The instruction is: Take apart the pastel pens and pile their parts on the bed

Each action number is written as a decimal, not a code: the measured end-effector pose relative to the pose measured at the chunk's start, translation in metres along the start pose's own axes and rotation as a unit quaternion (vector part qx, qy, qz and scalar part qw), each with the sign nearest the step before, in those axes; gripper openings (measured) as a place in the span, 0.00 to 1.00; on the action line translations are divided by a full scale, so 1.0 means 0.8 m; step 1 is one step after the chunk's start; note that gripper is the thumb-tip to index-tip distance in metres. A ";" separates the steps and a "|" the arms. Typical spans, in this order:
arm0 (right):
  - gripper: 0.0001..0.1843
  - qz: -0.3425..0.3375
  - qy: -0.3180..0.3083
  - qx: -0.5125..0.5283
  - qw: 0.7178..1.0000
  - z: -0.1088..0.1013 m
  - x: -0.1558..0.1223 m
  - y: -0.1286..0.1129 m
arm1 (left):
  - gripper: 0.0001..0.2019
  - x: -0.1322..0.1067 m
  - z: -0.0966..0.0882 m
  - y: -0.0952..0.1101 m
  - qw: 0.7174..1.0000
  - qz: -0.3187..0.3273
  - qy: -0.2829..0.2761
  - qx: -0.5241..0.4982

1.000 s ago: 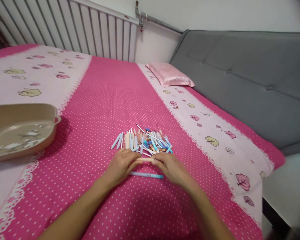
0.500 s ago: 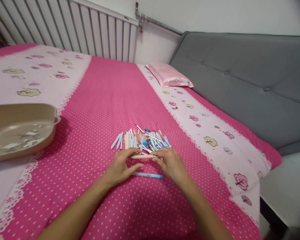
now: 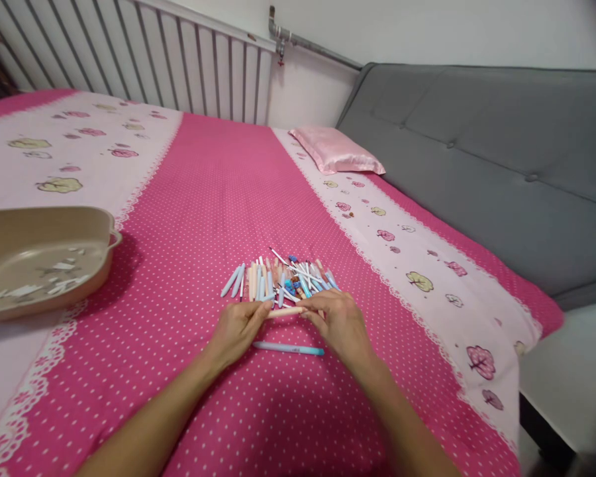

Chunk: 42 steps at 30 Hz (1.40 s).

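Observation:
Between my two hands lies a peach-coloured pen barrel point(image 3: 285, 312), held level. My left hand point(image 3: 239, 329) pinches its left end with thumb and fingers. At the other end, the fingers of my right hand point(image 3: 338, 322) close on the tip, which they partly hide. Just below, a light blue pen with a turquoise end point(image 3: 289, 348) lies on the bedspread, touched by neither hand. Beyond my fingers spreads a pile of pen parts point(image 3: 261, 279): blue and peach barrels, thin white refills and small dark blue pieces.
A beige plastic basin point(image 3: 106, 265) with small white pieces inside stands at the left. The pink dotted bedspread point(image 3: 213, 179) covers the bed. A pink pillow point(image 3: 335, 151) lies near the grey padded headboard point(image 3: 487, 132). A white radiator point(image 3: 203, 66) runs along the wall.
My left hand has closed its thumb and fingers on the left end of the peach barrel. That end now sits slightly lower. My right hand stays at the other end.

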State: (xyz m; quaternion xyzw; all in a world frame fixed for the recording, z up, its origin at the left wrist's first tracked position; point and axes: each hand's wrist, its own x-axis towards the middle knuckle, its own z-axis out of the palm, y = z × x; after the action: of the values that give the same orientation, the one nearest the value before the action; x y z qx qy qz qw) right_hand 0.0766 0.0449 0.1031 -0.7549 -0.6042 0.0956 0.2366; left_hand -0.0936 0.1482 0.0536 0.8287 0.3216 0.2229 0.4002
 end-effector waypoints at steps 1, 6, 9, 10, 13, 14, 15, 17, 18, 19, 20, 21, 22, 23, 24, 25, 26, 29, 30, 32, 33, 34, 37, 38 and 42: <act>0.09 0.003 0.000 -0.001 1.000 -0.001 0.000 0.001 | 0.19 0.000 0.000 0.000 1.000 0.022 0.006 -0.013; 0.09 0.016 0.002 0.007 1.000 -0.002 -0.002 0.005 | 0.13 0.001 0.002 0.000 0.991 0.117 0.049 -0.036; 0.09 0.012 0.013 0.014 1.000 -0.001 -0.003 0.007 | 0.14 0.001 0.001 0.002 0.994 0.105 0.040 -0.018; 0.08 0.012 0.022 0.013 1.000 -0.001 -0.003 0.008 | 0.16 0.001 0.000 0.002 0.995 0.087 0.043 -0.006; 0.08 0.020 0.056 0.010 0.998 -0.002 -0.005 0.014 | 0.24 0.002 -0.003 0.002 0.998 0.005 0.061 0.005; 0.08 0.024 0.064 0.013 0.998 -0.004 -0.006 0.016 | 0.25 0.003 -0.004 0.001 0.998 -0.018 0.065 -0.004; 0.08 0.029 0.066 0.018 0.997 -0.005 -0.006 0.019 | 0.26 0.003 -0.005 0.000 0.997 -0.034 0.064 -0.014; 0.09 0.055 0.067 0.032 0.996 -0.009 -0.007 0.025 | 0.26 0.004 -0.004 -0.002 0.997 -0.042 0.059 -0.026; 0.10 0.075 0.068 0.042 0.994 -0.010 -0.007 0.027 | 0.26 0.004 -0.004 -0.003 0.997 -0.040 0.057 -0.027; 0.11 0.094 0.065 0.057 0.992 -0.011 -0.007 0.028 | 0.26 0.004 -0.004 -0.004 0.998 -0.036 0.053 -0.025; 0.11 0.106 0.058 0.079 0.990 -0.011 -0.006 0.029 | 0.26 0.004 -0.003 -0.004 0.998 -0.033 0.046 -0.023; 0.12 0.110 0.042 0.104 0.988 -0.011 -0.006 0.028 | 0.25 0.003 -0.002 -0.003 0.999 -0.028 0.037 -0.023; 0.12 0.104 0.020 0.130 0.986 -0.009 -0.006 0.027 | 0.25 0.003 -0.002 -0.003 0.999 -0.022 0.029 -0.021; 0.13 0.091 -0.007 0.153 0.984 -0.007 -0.006 0.024 | 0.25 0.002 -0.001 -0.002 0.999 -0.015 0.021 -0.018; 0.13 0.076 -0.033 0.167 0.982 -0.005 -0.006 0.022 | 0.25 0.002 0.000 -0.001 1.000 -0.008 0.015 -0.015; 0.12 0.065 -0.054 0.174 0.981 -0.002 -0.006 0.019 | 0.25 0.002 0.000 0.000 1.000 -0.002 0.011 -0.011; 0.12 0.058 -0.066 0.176 0.981 0.000 -0.007 0.017 | 0.25 0.002 0.000 0.001 1.000 0.002 0.009 -0.008; 0.12 0.053 -0.068 0.186 0.979 0.002 -0.007 0.021 | 0.24 0.003 -0.002 0.000 1.000 0.001 0.013 0.001; 0.13 0.056 -0.060 0.193 0.978 0.000 -0.006 0.026 | 0.24 0.004 -0.005 -0.001 1.000 -0.005 0.021 0.003; 0.14 0.072 -0.033 0.207 0.975 -0.005 -0.005 0.043 | 0.25 0.007 -0.012 -0.005 0.998 -0.035 0.056 0.007; 0.14 0.088 -0.009 0.210 0.974 -0.007 -0.003 0.052 | 0.26 0.009 -0.016 -0.008 0.995 -0.058 0.081 0.008; 0.14 0.112 0.022 0.210 0.971 -0.009 -0.002 0.062 | 0.26 0.010 -0.020 -0.011 0.990 -0.084 0.109 0.013; 0.16 0.202 0.145 0.188 0.950 -0.005 0.004 0.086 | 0.27 0.014 -0.031 -0.020 0.970 -0.149 0.183 0.063; 0.16 0.225 0.183 0.176 0.941 -0.001 0.007 0.090 | 0.27 0.015 -0.032 -0.023 0.964 -0.160 0.193 0.085; 0.16 0.258 0.243 0.110 0.928 0.026 0.016 0.085 | 0.24 0.016 -0.031 -0.027 0.952 -0.191 0.178 0.158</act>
State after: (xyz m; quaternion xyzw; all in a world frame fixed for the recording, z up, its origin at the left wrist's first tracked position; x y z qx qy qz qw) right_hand 0.1295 0.0514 0.0549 -0.8541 -0.2977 0.0329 0.4253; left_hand -0.1084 0.1807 0.0519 0.7511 0.5710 0.2328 0.2356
